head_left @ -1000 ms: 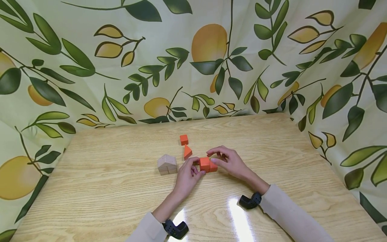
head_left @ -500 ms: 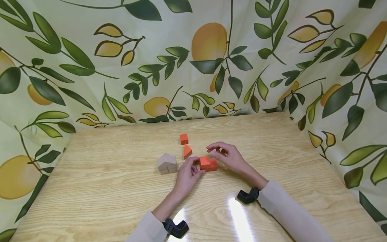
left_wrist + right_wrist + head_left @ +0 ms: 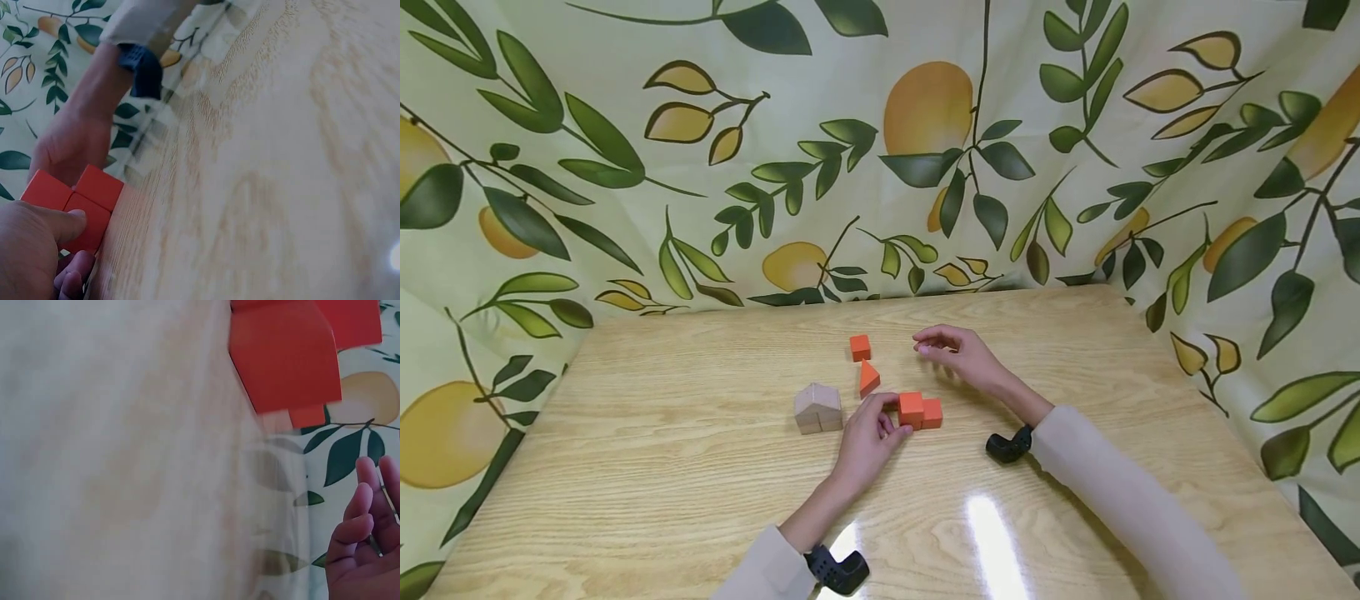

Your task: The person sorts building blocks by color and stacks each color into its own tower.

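Observation:
My left hand grips a small cluster of red cubes from its left side. In the left wrist view its thumb lies on the lower red cube. One cube, the upper red cube, sits on top of that one. A side red cube stands against the right of the lower cube. My right hand hovers behind and to the right of the cluster, apart from it, holding nothing; its fingers are loosely bent.
A red triangular block and a loose red cube lie behind the left hand. Left of that hand stands a small pale wooden house of blocks. A patterned cloth hangs behind the wooden table.
My right hand has come off the side red cube and drawn back, away from the cluster. The left hand has kept its hold, and the cubes look unmoved.

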